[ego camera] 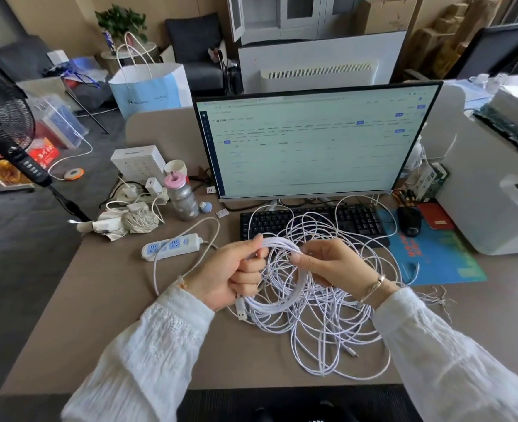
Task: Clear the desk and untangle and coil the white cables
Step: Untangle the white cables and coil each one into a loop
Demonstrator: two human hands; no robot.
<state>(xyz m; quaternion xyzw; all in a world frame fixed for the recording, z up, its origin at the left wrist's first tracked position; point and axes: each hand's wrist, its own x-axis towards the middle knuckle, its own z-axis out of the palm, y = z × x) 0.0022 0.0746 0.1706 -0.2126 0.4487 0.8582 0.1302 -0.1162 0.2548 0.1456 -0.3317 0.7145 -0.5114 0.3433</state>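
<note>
While a black fan (3, 117) stands off the left edge of the counter (99, 300), a heap of plugs and chargers (129, 208) lies at the counter's far left corner, with a silver bottle (184, 199) just to its right and a white power strip (170, 245) nearer the person. The left hand (236, 275) is curled round a gathered coil (282, 287) of white cable, a plug end hanging just below the fist. The right hand (327, 263) pinches the top of the same coil between thumb and fingertips. Under and beyond both hands the loose white cables (336, 330) sprawl in a tangle on the counter, some loops lying over the black keyboard (358, 220) in front of the monitor (312, 138). Farther right a mouse (409, 221) sits on a blue mat (440, 260), beside a white machine (489, 190).
</note>
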